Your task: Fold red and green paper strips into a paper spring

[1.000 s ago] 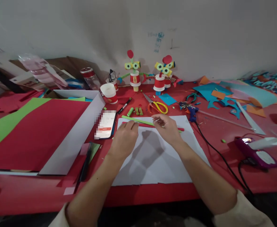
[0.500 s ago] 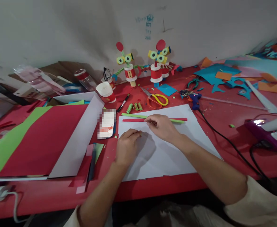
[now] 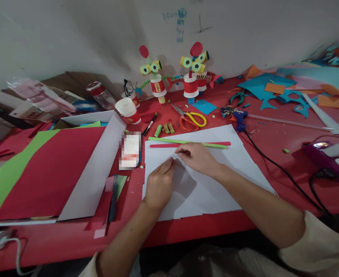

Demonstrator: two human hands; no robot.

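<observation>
Over the white paper (image 3: 230,184), my left hand (image 3: 160,184) is closed, its thumb and fingers pressed together at the tips. My right hand (image 3: 197,157) faces it with fingers curled into a pinch. Their fingertips nearly meet, and whatever lies between them is too small to make out. Just beyond my right hand a red paper strip (image 3: 162,146) and a green paper strip (image 3: 158,140) cross on the sheet. The right hand covers part of the red strip. Small folded paper springs (image 3: 168,128) rest past the sheet's far edge.
Scissors (image 3: 191,119), a marker (image 3: 150,124) and a glue gun (image 3: 240,120) with its black cord lie beyond the paper. Paper-cup figures (image 3: 158,86) stand by the wall. At left are a phone (image 3: 130,151), stacked cups (image 3: 127,110) and a box with coloured paper (image 3: 54,169).
My left hand has moved slightly right and my right hand slightly left, so their fingertips are closer together. The strips stay where they lay; the view has shifted a little.
</observation>
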